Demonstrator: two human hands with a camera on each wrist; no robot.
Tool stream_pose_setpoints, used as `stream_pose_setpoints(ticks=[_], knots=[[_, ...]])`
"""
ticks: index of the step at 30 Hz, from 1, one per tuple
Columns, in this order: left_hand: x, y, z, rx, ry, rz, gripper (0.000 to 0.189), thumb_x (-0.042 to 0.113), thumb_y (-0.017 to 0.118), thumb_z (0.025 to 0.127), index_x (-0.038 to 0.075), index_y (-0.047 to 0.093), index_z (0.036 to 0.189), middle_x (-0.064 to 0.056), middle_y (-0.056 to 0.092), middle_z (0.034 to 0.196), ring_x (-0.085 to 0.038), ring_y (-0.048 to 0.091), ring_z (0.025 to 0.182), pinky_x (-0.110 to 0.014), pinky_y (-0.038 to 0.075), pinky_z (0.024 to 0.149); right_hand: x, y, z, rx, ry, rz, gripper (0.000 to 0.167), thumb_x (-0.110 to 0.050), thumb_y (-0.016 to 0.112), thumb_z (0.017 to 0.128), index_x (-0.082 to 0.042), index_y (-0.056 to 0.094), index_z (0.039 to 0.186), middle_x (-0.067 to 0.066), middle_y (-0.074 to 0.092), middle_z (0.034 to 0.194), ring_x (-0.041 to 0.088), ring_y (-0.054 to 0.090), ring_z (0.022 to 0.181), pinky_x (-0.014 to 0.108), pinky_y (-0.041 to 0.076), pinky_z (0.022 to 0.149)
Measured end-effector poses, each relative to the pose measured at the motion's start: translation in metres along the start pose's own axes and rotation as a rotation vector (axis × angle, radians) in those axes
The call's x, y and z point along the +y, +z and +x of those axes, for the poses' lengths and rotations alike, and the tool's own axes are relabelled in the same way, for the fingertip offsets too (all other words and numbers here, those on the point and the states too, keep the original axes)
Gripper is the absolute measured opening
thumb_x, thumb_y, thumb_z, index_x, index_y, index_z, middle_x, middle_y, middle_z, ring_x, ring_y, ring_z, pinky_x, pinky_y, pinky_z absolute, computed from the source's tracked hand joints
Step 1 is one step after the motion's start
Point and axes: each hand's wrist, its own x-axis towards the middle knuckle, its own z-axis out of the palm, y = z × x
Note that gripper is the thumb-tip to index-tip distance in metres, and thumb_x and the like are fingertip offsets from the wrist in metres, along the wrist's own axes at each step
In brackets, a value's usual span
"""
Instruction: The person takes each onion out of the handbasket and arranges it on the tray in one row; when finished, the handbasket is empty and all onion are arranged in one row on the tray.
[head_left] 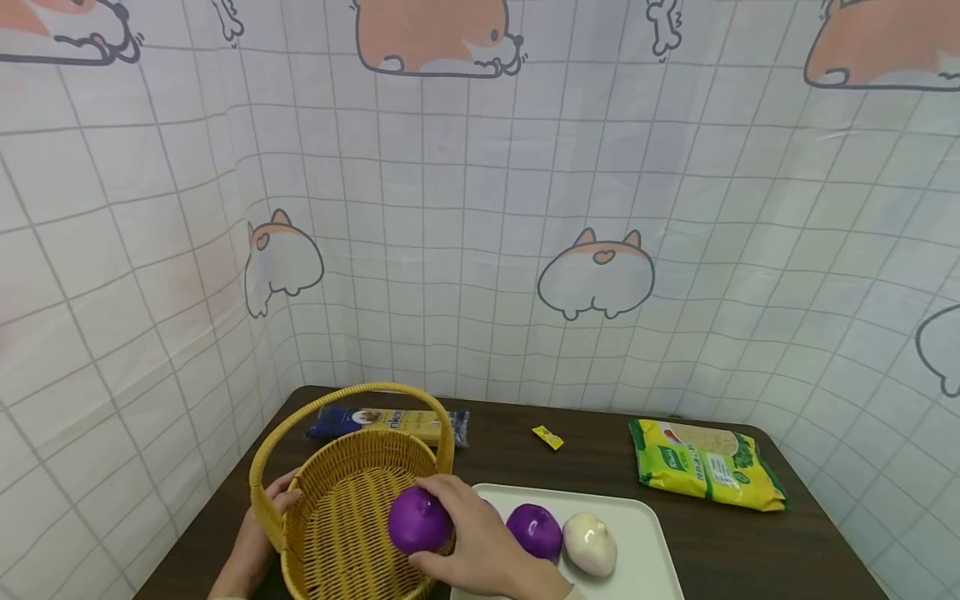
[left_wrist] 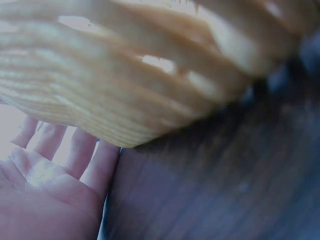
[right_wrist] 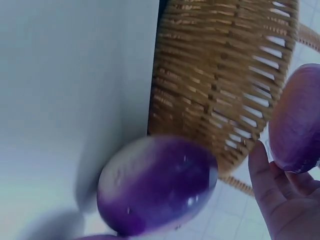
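A glossy purple onion is in my right hand, which grips it between thumb and fingers above the right side of the wicker basket. The right wrist view shows the held onion beside the basket's woven wall. My left hand touches the basket's left rim beside the handle's foot. In the left wrist view its palm faces the camera, and the straight fingers pass behind the basket wall, which hides their tips. The basket's visible floor is bare.
Right of the basket, a white tray bears purple onions, one partly hidden by my hand, and a white onion. Behind lie a blue-and-yellow packet, a small yellow sachet and a green-and-yellow bag.
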Motion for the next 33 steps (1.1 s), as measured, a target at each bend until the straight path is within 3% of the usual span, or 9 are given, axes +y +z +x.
stream_pose_setpoints(ticks=[9,17,24,33], knots=[[-0.008,-0.002,0.006,0.010,0.018,0.001,0.055,0.030,0.042,0.105,0.007,0.029,0.153,-0.019,0.032,0.153,-0.003,0.056,0.108,-0.025,0.051,0.086,0.013,-0.016,-0.014,0.089,0.047,0.065,0.075,-0.042,0.074,0.083,-0.030,0.037,0.147,-0.006,0.041,0.143,0.016,0.052,0.120,0.033,0.052,0.086],[-0.013,-0.002,0.010,0.015,0.009,-0.001,0.057,0.036,0.043,0.104,0.011,0.030,0.153,-0.017,0.032,0.154,0.001,0.055,0.107,-0.022,0.050,0.086,0.026,-0.031,-0.033,0.159,0.087,0.007,0.075,-0.036,0.077,0.080,-0.029,0.039,0.144,-0.004,0.043,0.143,0.018,0.052,0.121,0.035,0.052,0.087],[-0.014,-0.003,0.010,0.001,-0.003,-0.007,0.058,0.035,0.042,0.104,0.009,0.027,0.154,-0.018,0.031,0.154,-0.003,0.055,0.110,-0.024,0.050,0.087,0.035,-0.042,-0.053,0.191,0.179,0.009,0.074,-0.036,0.080,0.079,-0.034,0.040,0.142,-0.009,0.041,0.142,0.017,0.052,0.121,0.038,0.051,0.089],[-0.005,-0.001,0.005,0.008,-0.021,0.002,0.058,0.030,0.042,0.104,0.007,0.026,0.154,-0.020,0.029,0.155,-0.005,0.054,0.111,-0.024,0.050,0.086,0.049,-0.056,-0.072,0.351,0.254,0.077,0.082,-0.024,0.088,0.072,-0.029,0.044,0.141,-0.008,0.048,0.136,0.017,0.056,0.115,0.030,0.052,0.087]])
